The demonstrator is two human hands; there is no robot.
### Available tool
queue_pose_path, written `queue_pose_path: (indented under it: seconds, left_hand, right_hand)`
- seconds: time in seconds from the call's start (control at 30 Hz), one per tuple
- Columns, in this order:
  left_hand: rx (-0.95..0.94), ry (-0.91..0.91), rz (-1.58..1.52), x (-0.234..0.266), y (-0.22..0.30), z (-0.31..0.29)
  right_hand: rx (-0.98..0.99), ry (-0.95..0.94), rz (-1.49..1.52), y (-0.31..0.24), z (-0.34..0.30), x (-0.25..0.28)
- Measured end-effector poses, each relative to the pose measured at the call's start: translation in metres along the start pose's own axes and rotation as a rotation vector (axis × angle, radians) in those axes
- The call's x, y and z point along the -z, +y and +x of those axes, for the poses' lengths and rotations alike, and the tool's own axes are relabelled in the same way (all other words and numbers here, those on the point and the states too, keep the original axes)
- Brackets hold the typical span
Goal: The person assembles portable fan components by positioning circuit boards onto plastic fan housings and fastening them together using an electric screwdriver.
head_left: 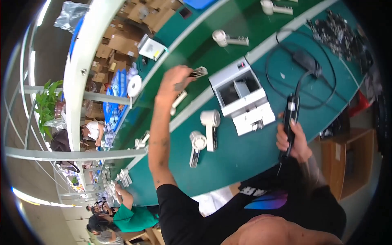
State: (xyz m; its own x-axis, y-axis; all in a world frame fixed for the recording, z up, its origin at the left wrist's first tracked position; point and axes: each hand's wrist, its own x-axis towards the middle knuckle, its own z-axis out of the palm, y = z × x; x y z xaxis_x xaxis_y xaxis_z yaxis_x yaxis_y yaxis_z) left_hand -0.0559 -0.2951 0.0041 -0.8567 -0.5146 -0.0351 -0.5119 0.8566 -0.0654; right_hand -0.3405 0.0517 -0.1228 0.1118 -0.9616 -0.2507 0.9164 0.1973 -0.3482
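My left hand [175,81] reaches out over the green conveyor belt. Its fingers are closed around one end of a small white piece with a dark inside [199,72]; its exact kind is unclear. On my right side, my right hand [296,141] grips a black electric screwdriver [290,112], held upright with its thin bit pointing down toward me. Between my hands, two white handheld fans, one upper [210,122] and one lower [198,141], lie on the green table [232,163] with their handles toward me. Beside them stands a white and grey box [241,92] with an open dark compartment.
A black cable [304,63] loops across the table's right side, near a pile of small dark parts [335,34]. More white fans, including one far one [224,38], lie along the belt. A wooden shelf [347,163] stands at right; a person in green [132,216] works at left.
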Motion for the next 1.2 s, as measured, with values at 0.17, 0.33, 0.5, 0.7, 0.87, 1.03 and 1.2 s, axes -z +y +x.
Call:
queue_pose_path:
  seconds: [0.17,0.33,0.5,0.7,0.87,1.03,1.2]
  left_hand:
    - [0.115,-0.06,0.06,0.094,0.155,-0.108]
    - [-0.032,-0.17,-0.061,0.034,0.26,-0.138]
    - [0.07,-0.128,-0.198,-0.022,0.296,-0.132]
    - [0.232,0.153,-0.404,-0.048,0.311,-0.144]
    - [0.321,0.226,-0.51,-0.061,0.317,-0.149]
    - [0.259,0.205,-0.561,-0.053,0.313,-0.138]
    - [0.277,0.235,-0.561,-0.053,0.318,-0.141]
  right_hand:
    - [0.279,0.295,-0.753,-0.029,-0.012,-0.046]
    - [0.219,0.307,-0.848,-0.032,0.003,-0.057]
    - [0.122,0.047,-1.477,0.003,-0.02,-0.061]
    - [-0.011,-0.087,-1.414,0.015,-0.038,-0.037]
    - [0.145,-0.07,-1.447,0.022,-0.041,-0.033]
    - [0.13,-0.034,-1.422,0.026,-0.043,-0.025]
    - [0.178,-0.037,-1.383,0.027,-0.047,-0.026]
